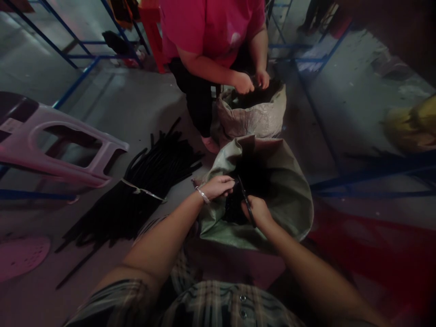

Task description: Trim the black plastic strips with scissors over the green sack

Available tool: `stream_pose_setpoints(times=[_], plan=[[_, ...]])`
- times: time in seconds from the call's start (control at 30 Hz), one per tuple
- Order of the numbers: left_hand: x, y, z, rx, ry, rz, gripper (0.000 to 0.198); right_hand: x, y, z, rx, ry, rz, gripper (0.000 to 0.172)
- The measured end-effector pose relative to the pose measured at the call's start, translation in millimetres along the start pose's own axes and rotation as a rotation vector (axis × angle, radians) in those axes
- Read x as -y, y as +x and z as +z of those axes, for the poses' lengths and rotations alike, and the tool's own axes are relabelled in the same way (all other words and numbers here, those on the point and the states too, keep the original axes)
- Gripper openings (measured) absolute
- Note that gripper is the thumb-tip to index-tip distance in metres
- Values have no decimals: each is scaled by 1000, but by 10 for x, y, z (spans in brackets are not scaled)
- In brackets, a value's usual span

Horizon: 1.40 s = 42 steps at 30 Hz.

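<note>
My left hand (220, 186), with a bracelet at the wrist, is closed on dark strips at the mouth of a green woven sack (289, 200) in front of me. My right hand (259, 211) grips a pair of scissors (245, 200) whose blades point up into the sack's dark contents (235, 206). The two hands are close together over the sack opening. What exactly the left fingers pinch is hard to make out in the dim light.
A person in a pink shirt (211, 27) crouches opposite, both hands in a second grey sack (252, 116). A pile of long black strips (143, 190) lies on the floor at left. A tipped pink plastic stool (57, 150) and blue metal racks (85, 59) stand around.
</note>
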State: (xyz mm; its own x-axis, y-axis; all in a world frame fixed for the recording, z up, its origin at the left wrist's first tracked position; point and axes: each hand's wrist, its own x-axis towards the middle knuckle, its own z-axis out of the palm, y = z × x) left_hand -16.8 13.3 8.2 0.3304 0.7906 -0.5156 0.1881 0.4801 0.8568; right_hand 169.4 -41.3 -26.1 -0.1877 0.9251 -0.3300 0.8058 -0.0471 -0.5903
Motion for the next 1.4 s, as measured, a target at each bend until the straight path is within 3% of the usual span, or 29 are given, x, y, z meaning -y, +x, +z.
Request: stream_pose_setpoints(times=[0.13, 0.3, 0.53, 0.93, 1.4], plan=[[1, 20, -3, 20, -61, 41, 27, -5, 3, -23, 17, -36, 7, 21], [30, 57, 47, -51, -18, 23, 25, 12, -12, -31, 103, -138, -40, 17], [35, 21, 97, 21, 18, 16, 20, 75, -23, -72, 157, -168, -47, 18], [-8, -9, 132, 31, 60, -1, 8, 75, -46, -23, 131, -183, -9, 21], [76, 36, 1, -69, 169, 86, 24, -66, 25, 108, 14, -15, -40, 22]])
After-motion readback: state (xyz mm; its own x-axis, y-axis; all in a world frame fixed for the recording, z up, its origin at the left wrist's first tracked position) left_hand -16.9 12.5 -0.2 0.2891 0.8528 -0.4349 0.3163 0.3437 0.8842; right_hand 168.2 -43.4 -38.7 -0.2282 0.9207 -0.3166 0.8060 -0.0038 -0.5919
